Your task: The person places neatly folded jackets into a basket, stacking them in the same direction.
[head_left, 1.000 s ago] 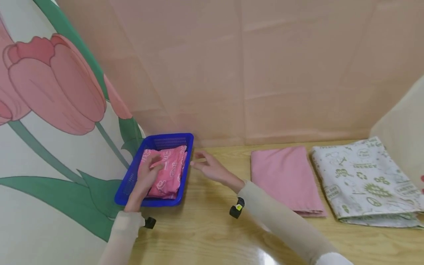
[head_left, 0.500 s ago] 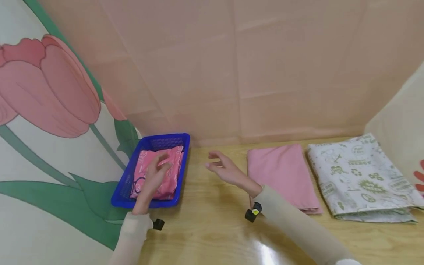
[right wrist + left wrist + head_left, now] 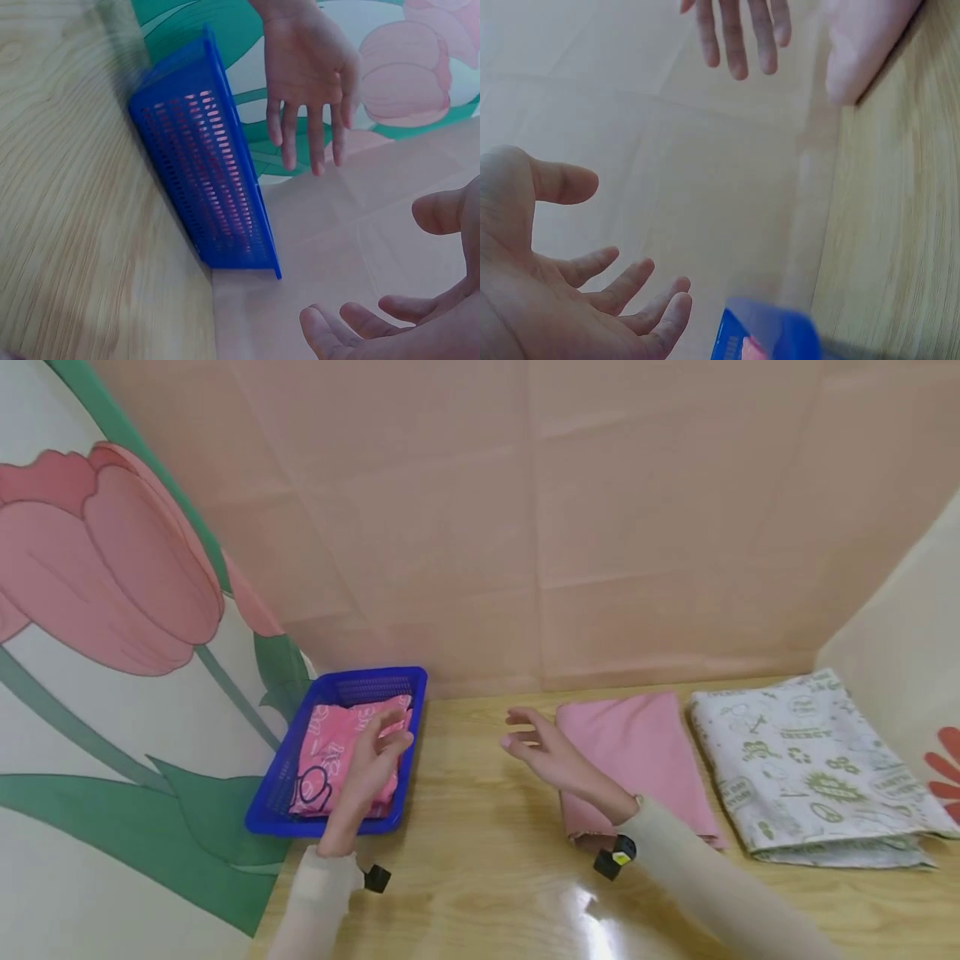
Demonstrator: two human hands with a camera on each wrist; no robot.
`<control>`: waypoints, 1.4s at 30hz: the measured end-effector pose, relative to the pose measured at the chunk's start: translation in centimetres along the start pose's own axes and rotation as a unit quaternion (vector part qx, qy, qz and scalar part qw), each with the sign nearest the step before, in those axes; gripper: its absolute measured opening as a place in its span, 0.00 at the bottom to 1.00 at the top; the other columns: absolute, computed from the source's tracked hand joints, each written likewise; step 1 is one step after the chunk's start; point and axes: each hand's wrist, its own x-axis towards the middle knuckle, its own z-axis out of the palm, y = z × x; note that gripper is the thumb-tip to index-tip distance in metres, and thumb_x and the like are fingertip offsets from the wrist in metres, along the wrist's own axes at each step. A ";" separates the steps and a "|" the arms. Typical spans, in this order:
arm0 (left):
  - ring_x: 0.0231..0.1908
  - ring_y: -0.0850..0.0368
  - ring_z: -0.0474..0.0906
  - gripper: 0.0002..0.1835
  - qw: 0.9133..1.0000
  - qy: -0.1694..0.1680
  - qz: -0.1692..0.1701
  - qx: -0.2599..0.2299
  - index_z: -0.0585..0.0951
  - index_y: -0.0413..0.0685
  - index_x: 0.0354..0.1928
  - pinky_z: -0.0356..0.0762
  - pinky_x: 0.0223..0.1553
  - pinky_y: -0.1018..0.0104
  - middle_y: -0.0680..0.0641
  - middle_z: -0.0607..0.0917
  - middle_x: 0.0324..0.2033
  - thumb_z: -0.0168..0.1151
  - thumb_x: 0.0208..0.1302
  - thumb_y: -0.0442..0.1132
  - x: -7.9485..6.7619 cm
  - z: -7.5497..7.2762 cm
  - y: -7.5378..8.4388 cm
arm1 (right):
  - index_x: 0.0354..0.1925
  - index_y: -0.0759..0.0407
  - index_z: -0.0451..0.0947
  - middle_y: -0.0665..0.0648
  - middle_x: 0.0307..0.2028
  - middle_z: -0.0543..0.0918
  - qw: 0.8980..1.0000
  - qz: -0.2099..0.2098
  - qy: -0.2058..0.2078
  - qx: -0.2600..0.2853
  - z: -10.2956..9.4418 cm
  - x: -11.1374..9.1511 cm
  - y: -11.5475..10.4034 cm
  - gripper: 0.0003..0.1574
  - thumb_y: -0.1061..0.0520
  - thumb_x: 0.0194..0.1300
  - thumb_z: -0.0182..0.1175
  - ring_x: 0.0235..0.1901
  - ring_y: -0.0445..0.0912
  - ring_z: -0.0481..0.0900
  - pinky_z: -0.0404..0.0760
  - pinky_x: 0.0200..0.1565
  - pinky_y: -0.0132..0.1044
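Observation:
A blue plastic basket (image 3: 258, 810) stands at the left of the table with a folded pink printed cloth (image 3: 330, 739) inside. Over its right part hovers my left hand (image 3: 369, 764), fingers relaxed and nothing in them. My right hand (image 3: 555, 760) is held above the table beside a folded plain pink cloth (image 3: 637, 743), overlapping its left edge in the head view; it holds nothing. Both palms face each other with fingers spread, as the left wrist view shows for the left hand (image 3: 592, 292) and the right wrist view for the right hand (image 3: 405, 315).
A folded white cloth with green print (image 3: 810, 768) lies right of the plain pink one. The wooden table (image 3: 480, 877) meets a beige-pink covering (image 3: 420, 527) at the back. A tulip-painted panel (image 3: 135, 727) borders the left, and a pale panel (image 3: 900, 635) the right.
My right hand has moved right, away from the basket toward the plain pink cloth. My left hand has shifted right within the basket's outline. The view has turned slightly; the cloths stay put.

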 end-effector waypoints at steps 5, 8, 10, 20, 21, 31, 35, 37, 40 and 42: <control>0.69 0.33 0.75 0.30 1.000 -0.011 0.011 0.002 0.70 0.39 0.76 0.74 0.71 0.40 0.34 0.74 0.73 0.62 0.76 0.32 -0.5 1.2 0.2 | 0.80 0.65 0.57 0.70 0.76 0.67 1.000 -0.004 0.011 -0.014 -0.9 -1.0 0.4 0.39 0.51 0.83 0.57 0.70 0.68 0.74 0.80 0.66 0.62; 0.69 0.32 0.75 0.31 1.000 -0.020 0.022 0.003 0.68 0.40 0.77 0.74 0.72 0.40 0.34 0.74 0.73 0.62 0.75 0.32 -0.6 1.9 0.2 | 0.80 0.65 0.57 0.70 0.75 0.68 1.000 -0.003 0.022 -0.022 -1.6 -1.4 0.6 0.39 0.50 0.83 0.57 0.70 0.68 0.74 0.80 0.66 0.62; 0.69 0.31 0.75 0.31 0.999 -0.025 0.033 -0.002 0.68 0.39 0.77 0.74 0.71 0.41 0.33 0.74 0.73 0.62 0.75 0.30 -0.7 2.4 0.3 | 0.80 0.65 0.57 0.69 0.75 0.69 0.999 0.000 0.031 -0.023 -2.1 -1.7 0.8 0.39 0.50 0.83 0.57 0.70 0.68 0.75 0.79 0.67 0.63; 0.71 0.31 0.74 0.34 0.998 -0.036 0.037 -0.023 0.67 0.39 0.78 0.72 0.74 0.41 0.34 0.72 0.75 0.64 0.74 0.31 -1.3 4.5 0.7 | 0.79 0.65 0.58 0.71 0.75 0.69 0.998 0.018 0.058 -0.024 -5.4 -3.6 1.3 0.38 0.51 0.83 0.57 0.72 0.70 0.71 0.78 0.68 0.64; 0.70 0.31 0.74 0.34 0.998 -0.036 0.035 -0.023 0.67 0.40 0.78 0.72 0.73 0.41 0.34 0.72 0.75 0.64 0.74 0.32 -1.3 4.7 0.8 | 0.79 0.64 0.58 0.70 0.75 0.68 0.997 0.021 0.061 -0.028 -5.8 -3.8 1.2 0.38 0.50 0.83 0.57 0.72 0.70 0.71 0.78 0.68 0.64; 0.67 0.28 0.76 0.32 0.996 -0.041 0.057 -0.049 0.70 0.36 0.76 0.74 0.71 0.38 0.32 0.75 0.72 0.64 0.71 0.27 -1.4 6.9 1.5 | 0.82 0.62 0.54 0.69 0.77 0.67 0.992 0.048 0.099 -0.056 -9.8 -5.6 1.1 0.42 0.47 0.83 0.56 0.75 0.70 0.66 0.73 0.69 0.68; 0.67 0.29 0.76 0.32 0.996 -0.043 0.057 -0.050 0.70 0.36 0.75 0.75 0.70 0.39 0.32 0.75 0.72 0.64 0.70 0.28 -1.3 7.6 1.8 | 0.82 0.65 0.54 0.70 0.77 0.66 0.990 0.048 0.113 -0.066 -11.2 -6.2 1.3 0.42 0.48 0.83 0.56 0.75 0.72 0.65 0.73 0.69 0.68; 0.67 0.30 0.76 0.32 0.996 -0.046 0.055 -0.047 0.70 0.37 0.75 0.76 0.70 0.40 0.33 0.75 0.72 0.64 0.71 0.29 -1.2 8.1 1.7 | 0.82 0.66 0.54 0.71 0.76 0.66 0.988 0.052 0.121 -0.076 -11.8 -6.6 1.5 0.43 0.47 0.83 0.56 0.75 0.72 0.65 0.73 0.69 0.68; 0.67 0.30 0.77 0.31 0.996 -0.051 0.055 -0.046 0.71 0.38 0.75 0.76 0.69 0.40 0.34 0.75 0.72 0.64 0.71 0.29 -1.1 8.9 1.6 | 0.82 0.65 0.53 0.71 0.77 0.66 0.986 0.058 0.128 -0.091 -12.6 -7.1 1.8 0.44 0.45 0.83 0.56 0.75 0.72 0.66 0.73 0.69 0.67; 0.67 0.30 0.77 0.31 0.996 -0.054 0.058 -0.047 0.72 0.38 0.74 0.77 0.69 0.39 0.34 0.76 0.72 0.64 0.71 0.29 -1.0 9.2 1.5 | 0.83 0.65 0.53 0.71 0.77 0.67 0.984 0.060 0.132 -0.103 -13.1 -7.4 2.0 0.45 0.44 0.83 0.56 0.75 0.73 0.66 0.72 0.69 0.67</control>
